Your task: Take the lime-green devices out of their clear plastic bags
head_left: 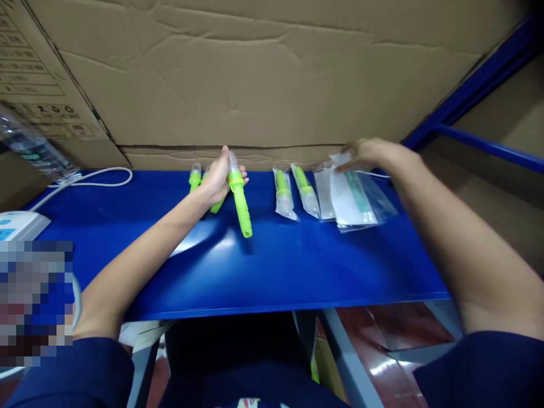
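Observation:
My left hand [219,177] is closed round a green plastic tool with a clear cap [238,195], holding it tilted above the blue shelf [263,266]. Two more green tools [195,179] lie behind that hand, partly hidden. My right hand [369,154] rests with fingers spread flat on a pile of clear plastic bags [352,198] at the back right. Between the hands lie two bagged green tools [284,195] [306,190].
A large cardboard box [255,73] forms the wall behind the shelf. A plastic water bottle [34,150], a white cable [97,178] and a white device [19,224] sit at the left. A blue rack frame [480,85] stands at the right.

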A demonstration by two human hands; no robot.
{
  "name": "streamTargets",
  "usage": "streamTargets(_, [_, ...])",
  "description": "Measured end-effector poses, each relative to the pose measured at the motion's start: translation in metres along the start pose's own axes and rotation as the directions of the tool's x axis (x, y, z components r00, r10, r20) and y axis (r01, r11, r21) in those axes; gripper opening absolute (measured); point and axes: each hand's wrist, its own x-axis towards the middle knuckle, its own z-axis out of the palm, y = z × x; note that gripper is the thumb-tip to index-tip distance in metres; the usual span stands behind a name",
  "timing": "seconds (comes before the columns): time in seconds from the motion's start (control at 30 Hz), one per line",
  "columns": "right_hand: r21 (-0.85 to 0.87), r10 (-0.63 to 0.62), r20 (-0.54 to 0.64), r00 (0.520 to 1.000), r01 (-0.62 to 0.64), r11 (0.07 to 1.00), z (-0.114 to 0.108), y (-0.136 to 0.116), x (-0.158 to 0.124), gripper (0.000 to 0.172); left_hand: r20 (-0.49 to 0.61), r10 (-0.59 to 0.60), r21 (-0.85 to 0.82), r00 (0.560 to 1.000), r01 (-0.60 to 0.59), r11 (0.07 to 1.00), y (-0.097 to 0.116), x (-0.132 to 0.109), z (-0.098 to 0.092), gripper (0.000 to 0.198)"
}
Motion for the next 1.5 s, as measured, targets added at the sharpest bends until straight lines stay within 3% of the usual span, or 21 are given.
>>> streamTargets(0.13, [-0.002, 0.106, 0.214, 0.971, -0.108, 0.994, 0.022, -0.043, -0.007, 0.068, 0.027, -0.164, 0.104, 0.986, 0.160, 0.982, -0.011, 0.006, -0.008, 0.014])
streamTargets(0.27, [0.041, 0.114, 0.219, 0.969, -0.125, 0.991, 0.047, -0.062, -0.012, 0.065, 0.018, -0.151, 0.253, 0.988, 0.142, 0.957, -0.021, 0.012, -0.013, 0.012])
streamTargets(0.33, [0.097, 0.124, 0.184, 0.975, -0.144, 0.985, 0.062, -0.060, -0.011, 0.071, 0.000, -0.069, 0.318, 0.998, 0.065, 0.946, -0.029, 0.016, -0.017, 0.007])
streamTargets(0.37, [0.132, 0.129, 0.158, 0.979, -0.151, 0.980, 0.069, -0.059, -0.011, 0.073, -0.002, -0.028, 0.368, 1.000, 0.027, 0.929, -0.033, 0.018, -0.019, 0.016])
streamTargets(0.47, [0.237, 0.121, 0.072, 0.990, -0.135, 0.962, 0.088, -0.054, -0.008, 0.076, 0.062, 0.076, 0.576, 0.995, -0.098, 0.812, -0.044, 0.022, -0.026, 0.062])
streamTargets(0.57, [0.399, 0.173, 0.010, 0.985, -0.163, 0.902, 0.096, -0.051, -0.004, 0.081, 0.192, 0.160, 0.747, 0.968, -0.250, 0.616, -0.051, 0.023, -0.032, 0.097])
streamTargets(0.63, [0.489, 0.218, -0.072, 0.973, -0.156, 0.858, 0.092, -0.052, -0.002, 0.079, 0.255, 0.171, 0.813, 0.952, -0.307, 0.495, -0.055, 0.024, -0.034, 0.095])
streamTargets(0.7, [0.489, 0.199, -0.207, 0.958, -0.075, 0.869, 0.080, -0.057, -0.003, 0.071, 0.288, 0.168, 0.856, 0.943, -0.332, 0.397, -0.059, 0.025, -0.034, 0.081])
streamTargets(0.8, [0.410, 0.009, -0.344, 0.939, 0.142, 0.901, 0.057, -0.076, -0.010, 0.050, 0.328, 0.179, 0.881, 0.928, -0.369, 0.298, -0.064, 0.025, -0.031, 0.061])
streamTargets(0.87, [0.398, -0.174, -0.280, 0.944, 0.279, 0.874, 0.045, -0.095, -0.016, 0.040, 0.336, 0.168, 0.891, 0.927, -0.370, 0.264, -0.066, 0.023, -0.029, 0.057])
streamTargets(0.93, [0.407, -0.269, -0.153, 0.951, 0.309, 0.860, 0.037, -0.116, -0.020, 0.041, 0.332, 0.148, 0.904, 0.932, -0.359, 0.232, -0.065, 0.022, -0.028, 0.056])
streamTargets(1.07, [0.349, -0.210, 0.107, 0.972, 0.161, 0.923, 0.029, -0.148, -0.023, 0.061, 0.334, 0.187, 0.923, 0.924, -0.361, 0.134, -0.060, 0.019, -0.030, 0.049])
streamTargets(1.2, [0.445, -0.195, 0.261, 0.945, 0.061, 0.893, 0.022, -0.158, -0.025, 0.087, 0.513, 0.277, 0.849, 0.813, -0.528, -0.023, -0.055, 0.009, -0.023, 0.029])
streamTargets(1.3, [0.492, -0.232, 0.250, 0.940, 0.083, 0.867, 0.020, -0.161, -0.029, 0.094, 0.613, 0.163, 0.784, 0.773, -0.621, -0.008, -0.055, -0.001, -0.009, 0.029])
streamTargets(1.5, [0.527, -0.226, 0.250, 0.941, 0.063, 0.847, 0.018, -0.166, -0.039, 0.094, 0.512, 0.011, 0.829, 0.859, -0.498, 0.256, -0.060, -0.008, 0.005, 0.021])
